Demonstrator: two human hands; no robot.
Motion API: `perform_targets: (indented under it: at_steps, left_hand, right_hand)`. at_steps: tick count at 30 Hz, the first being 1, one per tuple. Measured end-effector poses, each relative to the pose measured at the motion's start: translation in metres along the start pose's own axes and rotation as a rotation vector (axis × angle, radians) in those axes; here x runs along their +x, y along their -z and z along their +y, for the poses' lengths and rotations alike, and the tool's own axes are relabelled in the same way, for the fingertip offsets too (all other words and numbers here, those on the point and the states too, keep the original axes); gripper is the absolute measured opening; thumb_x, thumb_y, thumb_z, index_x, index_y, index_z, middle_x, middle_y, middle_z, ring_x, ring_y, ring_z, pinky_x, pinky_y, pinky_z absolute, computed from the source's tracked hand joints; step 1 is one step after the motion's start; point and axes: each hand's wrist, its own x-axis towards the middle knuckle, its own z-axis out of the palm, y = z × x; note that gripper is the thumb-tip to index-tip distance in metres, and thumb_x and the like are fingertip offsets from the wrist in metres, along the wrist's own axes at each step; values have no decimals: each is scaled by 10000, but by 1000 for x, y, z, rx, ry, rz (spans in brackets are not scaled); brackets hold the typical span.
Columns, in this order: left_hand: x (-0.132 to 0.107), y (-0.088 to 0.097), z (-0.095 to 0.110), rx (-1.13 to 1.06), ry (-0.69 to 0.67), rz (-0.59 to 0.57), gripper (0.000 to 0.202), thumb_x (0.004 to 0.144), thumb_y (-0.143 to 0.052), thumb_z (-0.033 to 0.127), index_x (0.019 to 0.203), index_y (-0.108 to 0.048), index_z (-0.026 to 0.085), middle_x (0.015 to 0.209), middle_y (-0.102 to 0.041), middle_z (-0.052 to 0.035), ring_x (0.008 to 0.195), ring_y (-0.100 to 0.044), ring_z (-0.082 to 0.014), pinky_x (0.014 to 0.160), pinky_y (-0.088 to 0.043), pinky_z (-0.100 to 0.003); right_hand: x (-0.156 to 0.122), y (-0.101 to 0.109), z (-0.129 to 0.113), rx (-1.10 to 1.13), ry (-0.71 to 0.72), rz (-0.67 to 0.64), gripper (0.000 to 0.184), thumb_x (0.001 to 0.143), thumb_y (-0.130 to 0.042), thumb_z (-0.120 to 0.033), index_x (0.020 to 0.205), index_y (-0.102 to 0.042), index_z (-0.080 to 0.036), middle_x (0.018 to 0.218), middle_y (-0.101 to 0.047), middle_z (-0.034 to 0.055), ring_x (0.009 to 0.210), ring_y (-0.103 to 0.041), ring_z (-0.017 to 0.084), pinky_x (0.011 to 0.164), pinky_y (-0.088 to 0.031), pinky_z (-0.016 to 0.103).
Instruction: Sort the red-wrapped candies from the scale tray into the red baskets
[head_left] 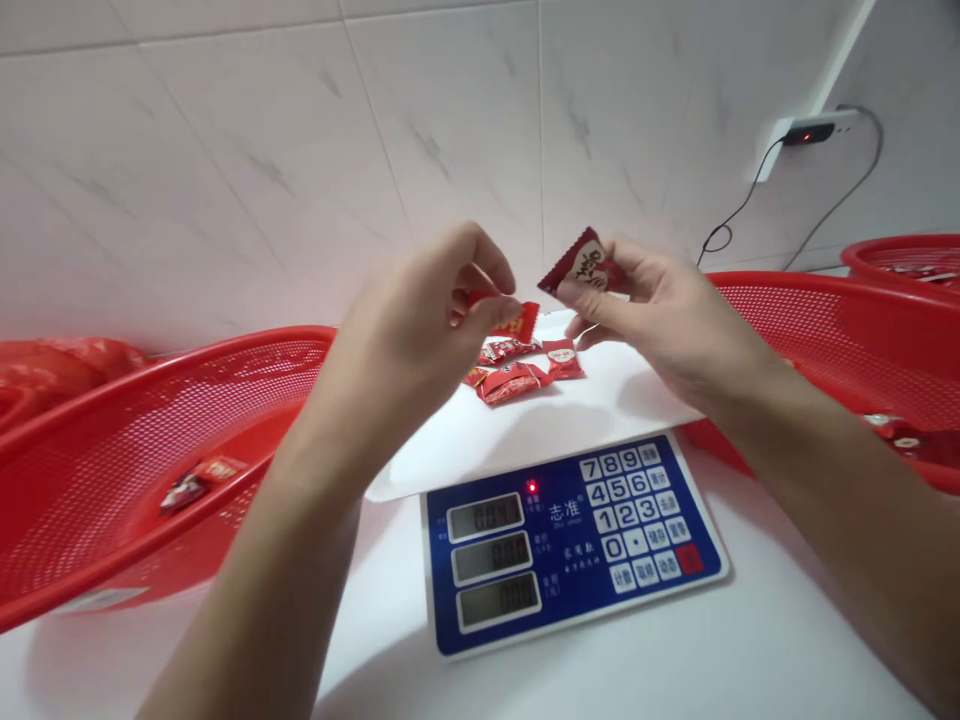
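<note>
My left hand (pixel 427 330) pinches a small bright red candy packet (pixel 525 321) just above the weighing pan. Between the thumb and fingers of my right hand (pixel 660 320) is a dark red wrapped candy (pixel 581 265) with a pale printed patch, held a little higher. Below both hands, several red wrapped candies (pixel 514 382) lie together on the white pan (pixel 525 430) of a digital scale. The scale's blue panel (pixel 574 545) faces me, with three displays and a keypad; a red light glows on it.
Red perforated baskets stand at the left (pixel 247 400) and right (pixel 795 310), each with a few wrapped candies inside. Another red basket (pixel 900 255) is at the far right. A charger (pixel 808 134) with a dangling cable is plugged in on the tiled wall (pixel 450 130).
</note>
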Motion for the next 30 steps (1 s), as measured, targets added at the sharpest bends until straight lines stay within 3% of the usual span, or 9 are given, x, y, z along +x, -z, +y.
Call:
perform_targets:
  at_steps: [4, 7, 11, 15, 20, 30]
  left_hand:
    - [5, 0, -18, 85, 107, -133, 37, 851, -690, 261, 870, -667, 240, 904, -765, -13, 866, -734, -217, 773, -582, -343]
    - [5, 1, -14, 112, 79, -90, 50, 873, -666, 279, 890, -673, 233, 961, -767, -28, 935, -722, -223, 857, -568, -366]
    - [2, 8, 4, 19, 44, -23, 41, 878, -664, 255, 841, -667, 238, 884, -755, -2, 870, -711, -195, 867, -569, -352]
    - [0, 13, 11, 28, 15, 42, 47, 878, -685, 260, 834, -672, 247, 872, -748, 15, 884, -709, -184, 874, -571, -335]
    - [-1, 11, 12, 43, 7, 0, 72, 874, -687, 288, 815, -671, 251, 853, -751, 23, 868, -722, -200, 843, -572, -332]
    - [-1, 10, 18, 102, 9, -35, 99, 870, -678, 326, 833, -692, 236, 860, -762, 0, 875, -727, -228, 854, -565, -337]
  right_hand:
    - [3, 11, -5, -82, -7, 112, 282, 836, -846, -397, 854, -638, -207, 766, -613, -18, 603, -578, 91, 500, -481, 207]
    - [1, 13, -13, -108, -19, 148, 211, 881, -803, -340, 872, -637, -210, 793, -634, -11, 611, -588, 95, 487, -456, 201]
    - [-2, 14, -22, -165, -33, 156, 117, 936, -732, -315, 912, -651, -233, 868, -651, 8, 673, -622, 129, 557, -477, 247]
    - [-2, 15, -21, -207, 6, 140, 193, 888, -783, -376, 899, -650, -237, 856, -632, 17, 687, -624, 150, 562, -486, 265]
    - [-3, 14, -18, -210, 31, 89, 274, 833, -833, -445, 913, -679, -233, 832, -611, 21, 676, -614, 146, 529, -510, 259]
    - [-4, 13, -19, -208, 21, 93, 147, 903, -764, -352, 954, -714, -223, 904, -664, 36, 738, -647, 165, 560, -540, 264]
